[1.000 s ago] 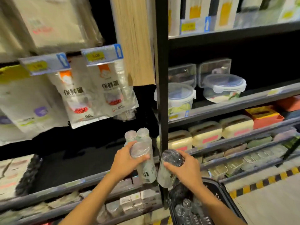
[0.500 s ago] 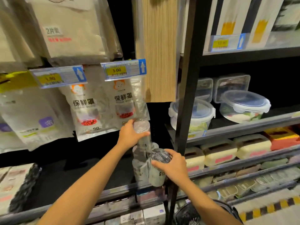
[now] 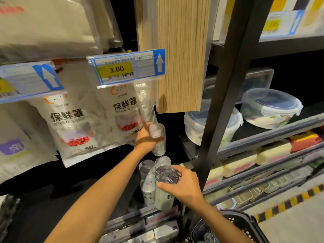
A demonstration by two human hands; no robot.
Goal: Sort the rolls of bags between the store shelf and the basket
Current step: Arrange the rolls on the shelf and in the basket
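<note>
Across the upper middle of the frame we see a pale wooden panel (image 3: 180,55) hanging down, with a blue price tag (image 3: 128,67) reading 3.00 just left of it. Left of centre hang white packets (image 3: 73,120) printed with red fruit. A black upright post (image 3: 222,102) runs down right of centre, and beyond it clear lidded containers (image 3: 270,109) sit on a rack. At the lower right edge we find the dark basket (image 3: 245,223), with loose rolls (image 3: 209,237) dimly visible inside. The post stands just beside the right hand (image 3: 184,186), and a clear sleeve (image 3: 146,104) hangs directly above the left hand (image 3: 145,139).

At centre the left hand curls its fingers round a raised roll (image 3: 157,137), a clear-wrapped cylinder with a crinkled, silvery round end facing us. Below it, the right hand wraps fingers and thumb round the top of a second roll (image 3: 166,174), which is grey-ended with a pale printed body. Its foot is near the front lip of the dark shelf (image 3: 140,218), and we cannot tell whether it rests there. Just left of it stand more rolls (image 3: 147,181), upright and touching one another.
</note>
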